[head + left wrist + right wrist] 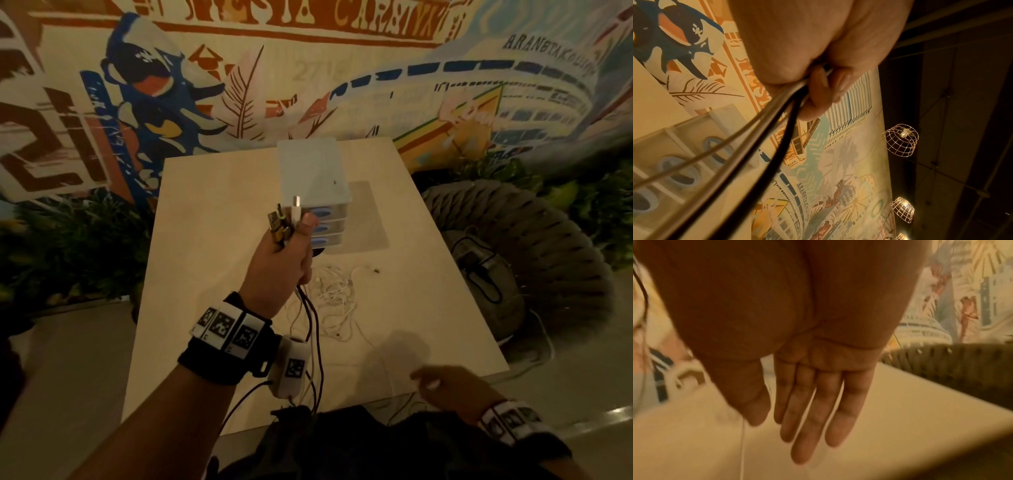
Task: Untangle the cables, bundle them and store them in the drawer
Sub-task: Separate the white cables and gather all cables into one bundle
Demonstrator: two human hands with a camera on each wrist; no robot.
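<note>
Above the table (212, 192), my left hand (281, 260) clutches gathered cable ends (286, 219); right hand (455, 387) hangs open. Loose white cables (334, 291) below could snag, dragging the tangle off.

The left hand (279, 263) hides where its cables (317, 329) bunch together.

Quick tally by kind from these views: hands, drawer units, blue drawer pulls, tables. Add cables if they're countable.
Hands: 2 (left hand with a grip on cable ends, right hand holding nothing)
Drawer unit: 1
Blue drawer pulls: 3 visible
Table: 1
Total: 7
Cables: tangled, can't count.
</note>
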